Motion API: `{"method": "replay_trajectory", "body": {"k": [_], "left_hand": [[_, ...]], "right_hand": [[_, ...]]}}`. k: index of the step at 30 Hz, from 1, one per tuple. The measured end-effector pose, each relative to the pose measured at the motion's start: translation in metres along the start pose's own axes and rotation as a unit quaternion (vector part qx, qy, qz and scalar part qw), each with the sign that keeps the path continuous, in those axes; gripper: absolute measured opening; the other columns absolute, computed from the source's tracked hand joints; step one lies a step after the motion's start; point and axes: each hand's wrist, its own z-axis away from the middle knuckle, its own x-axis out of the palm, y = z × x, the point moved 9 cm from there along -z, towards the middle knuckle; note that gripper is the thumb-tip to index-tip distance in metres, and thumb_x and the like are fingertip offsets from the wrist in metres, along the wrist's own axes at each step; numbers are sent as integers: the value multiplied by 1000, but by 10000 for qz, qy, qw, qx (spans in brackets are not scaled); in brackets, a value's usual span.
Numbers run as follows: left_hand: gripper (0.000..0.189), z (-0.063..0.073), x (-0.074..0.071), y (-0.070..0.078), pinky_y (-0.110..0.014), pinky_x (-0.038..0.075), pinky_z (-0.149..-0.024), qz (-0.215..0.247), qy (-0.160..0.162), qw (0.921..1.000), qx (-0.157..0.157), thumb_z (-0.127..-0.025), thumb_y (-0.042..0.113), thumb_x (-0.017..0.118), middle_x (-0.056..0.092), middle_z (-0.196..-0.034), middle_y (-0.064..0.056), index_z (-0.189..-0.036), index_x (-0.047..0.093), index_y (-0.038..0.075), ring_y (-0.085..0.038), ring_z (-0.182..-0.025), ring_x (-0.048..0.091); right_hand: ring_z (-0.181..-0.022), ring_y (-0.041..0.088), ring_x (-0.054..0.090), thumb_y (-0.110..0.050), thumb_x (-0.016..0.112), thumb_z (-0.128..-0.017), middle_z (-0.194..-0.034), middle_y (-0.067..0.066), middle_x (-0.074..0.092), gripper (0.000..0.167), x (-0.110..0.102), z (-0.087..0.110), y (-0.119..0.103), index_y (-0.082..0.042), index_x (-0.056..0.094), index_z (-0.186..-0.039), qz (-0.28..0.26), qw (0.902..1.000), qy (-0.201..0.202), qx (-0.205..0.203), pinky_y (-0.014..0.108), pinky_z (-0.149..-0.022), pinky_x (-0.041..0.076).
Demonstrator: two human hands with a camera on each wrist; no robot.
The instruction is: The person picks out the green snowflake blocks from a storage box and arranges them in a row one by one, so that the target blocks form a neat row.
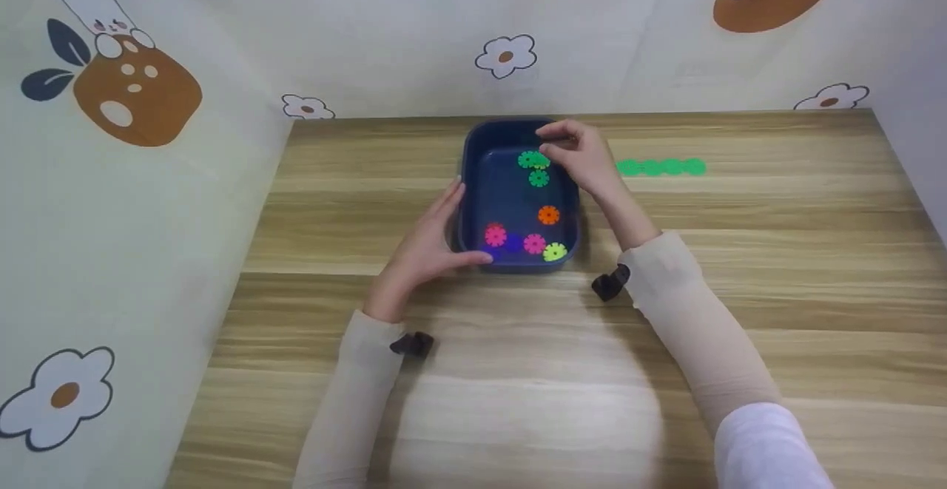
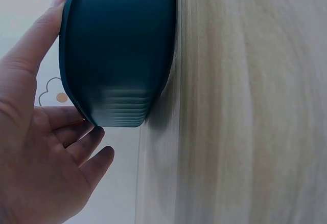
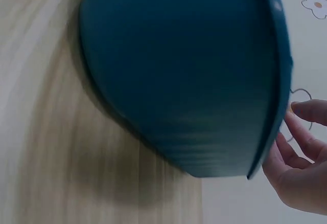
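A dark blue plastic tray (image 1: pixel 484 186) with rounded corners stands on the table. My left hand (image 1: pixel 429 241) spans its near left corner, thumb over the near rim and long fingers along the left side. In the left wrist view, the fingers (image 2: pixel 87 142) touch the rim with their tips. Over the far right part of the tray hovers my right hand (image 1: pixel 588 160), thumb and index finger apart, nothing seen between them. Just below lie green snowflake discs (image 1: pixel 538 178). An orange disc (image 1: pixel 548 214), pink discs (image 1: pixel 534 243) and a yellow disc (image 1: pixel 555 251) lie nearer; blue ones blend into the tray.
Right of the tray, a row of several green discs (image 1: pixel 662 167) lies on the wooden table (image 1: pixel 518 371), partly behind my right hand. A patterned cloth (image 1: pixel 414 38) rises along the table's back and sides. Each sleeve carries a small black wrist camera (image 1: pixel 610 283).
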Motion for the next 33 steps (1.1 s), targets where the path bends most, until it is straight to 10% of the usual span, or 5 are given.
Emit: {"method": "replay_trajectory", "body": {"k": [14,33], "left_hand": [[116,0,-1,3,-50,24,-125,91,26,9997,240,-73,49,86,10,-170,-1,-161,17,19,-26,-155,18],[115,2,0,3,-50,23,-125,196,-22,9998,91,-74,50,85,10,-170,3,-161,16,23,-25,-156,18]], "right_hand": [[-139,32,46,-7,66,-93,-146,16,52,41,40,-16,13,-2,59,-133,246,9991,-307,167,43,-117,39],[-113,27,64,-9,62,-97,-125,17,68,27,77,-16,34,-2,66,-123,974,9840,-1448,349,40,-102,52]]}}
